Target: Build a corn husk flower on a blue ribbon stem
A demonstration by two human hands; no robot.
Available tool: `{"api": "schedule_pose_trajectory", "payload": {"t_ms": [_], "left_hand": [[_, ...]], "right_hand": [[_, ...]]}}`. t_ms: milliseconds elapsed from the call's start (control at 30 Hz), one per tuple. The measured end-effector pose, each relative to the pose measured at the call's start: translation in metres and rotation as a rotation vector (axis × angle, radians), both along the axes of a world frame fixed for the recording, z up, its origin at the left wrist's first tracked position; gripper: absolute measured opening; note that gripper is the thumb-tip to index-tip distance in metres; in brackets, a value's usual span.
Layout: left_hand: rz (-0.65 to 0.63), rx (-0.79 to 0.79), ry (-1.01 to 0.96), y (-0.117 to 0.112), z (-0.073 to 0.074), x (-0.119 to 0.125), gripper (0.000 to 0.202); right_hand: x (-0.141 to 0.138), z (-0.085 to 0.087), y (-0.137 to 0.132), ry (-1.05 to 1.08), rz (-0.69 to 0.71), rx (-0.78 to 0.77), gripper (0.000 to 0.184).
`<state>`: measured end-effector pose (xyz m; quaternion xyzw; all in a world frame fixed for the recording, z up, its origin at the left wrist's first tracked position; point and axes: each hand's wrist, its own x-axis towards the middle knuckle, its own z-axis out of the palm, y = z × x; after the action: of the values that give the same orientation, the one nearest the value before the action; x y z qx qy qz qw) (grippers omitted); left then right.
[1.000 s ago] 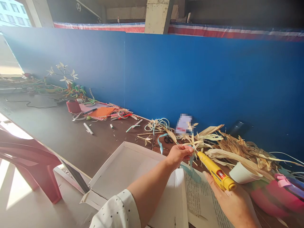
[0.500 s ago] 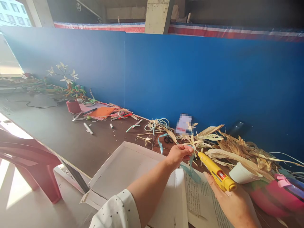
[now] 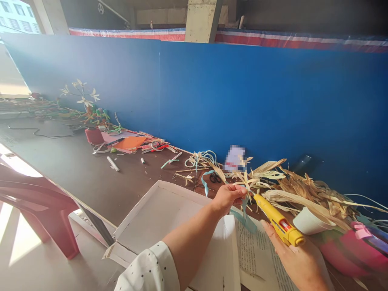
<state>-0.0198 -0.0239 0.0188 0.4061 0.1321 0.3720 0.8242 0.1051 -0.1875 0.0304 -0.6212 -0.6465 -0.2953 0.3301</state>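
My left hand [image 3: 228, 197] is pinched shut on a small straw flower [image 3: 249, 182] made of dried pale leaves, with a light blue ribbon [image 3: 243, 216] hanging below it. My right hand [image 3: 295, 254] grips a yellow glue gun [image 3: 277, 221], whose nozzle points up-left and touches the base of the flower just right of my left fingers. Both hands hover over a printed paper sheet [image 3: 257, 254] beside an open white cardboard box [image 3: 169, 218].
A pile of dried husks [image 3: 306, 190], a white cup [image 3: 307, 222] and a pink basket [image 3: 351, 246] lie at the right. Black scissors [image 3: 215, 178], blue ribbon loops [image 3: 203, 158], coloured paper [image 3: 130, 142] and a red pot of flowers [image 3: 93, 135] line the blue partition [image 3: 242, 97]. A red plastic chair [image 3: 39, 206] stands at the left.
The glue gun and my right hand have shifted slightly right and down; my left hand still pinches the flower in the same spot.
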Motion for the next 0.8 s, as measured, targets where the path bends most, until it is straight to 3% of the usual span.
{"api": "schedule_pose_trajectory", "payload": {"t_ms": [800], "left_hand": [[-0.012, 0.009, -0.006, 0.0, 0.001, -0.001, 0.048]], "right_hand": [[-0.012, 0.012, 0.004, -0.034, 0.018, -0.018, 0.03]]}}
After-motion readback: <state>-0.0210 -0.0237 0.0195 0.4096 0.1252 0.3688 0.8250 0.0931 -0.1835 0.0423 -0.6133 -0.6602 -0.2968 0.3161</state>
